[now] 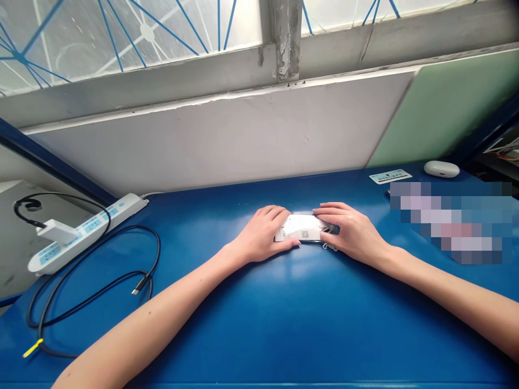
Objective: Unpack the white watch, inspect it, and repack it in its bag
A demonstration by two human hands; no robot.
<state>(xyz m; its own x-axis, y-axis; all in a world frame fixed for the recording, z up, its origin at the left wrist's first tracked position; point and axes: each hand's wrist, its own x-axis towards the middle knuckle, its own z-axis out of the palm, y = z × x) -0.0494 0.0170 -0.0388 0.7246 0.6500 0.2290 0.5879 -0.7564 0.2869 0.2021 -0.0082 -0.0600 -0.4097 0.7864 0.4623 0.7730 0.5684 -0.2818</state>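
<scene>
A small flat packet [300, 227] lies at the middle of the blue table, with a white label that carries a printed square code. Its lower edge looks dark, and a short silvery chain [329, 247] shows by its right end. My left hand [265, 232] grips the left end, fingers along the far side and thumb on the near side. Around the right end curl the fingers and thumb of my right hand [353, 229], partly hiding a dark, shiny bit there. What is inside the packet cannot be made out.
On the left are a white power strip [95, 229] with a plugged-in adapter [59, 232] and a looped black cable [97, 302]. A white card [390, 176], a white earbud case [441, 169] and a blurred-out object [454, 221] lie at right. A wall panel [227, 143] borders the back.
</scene>
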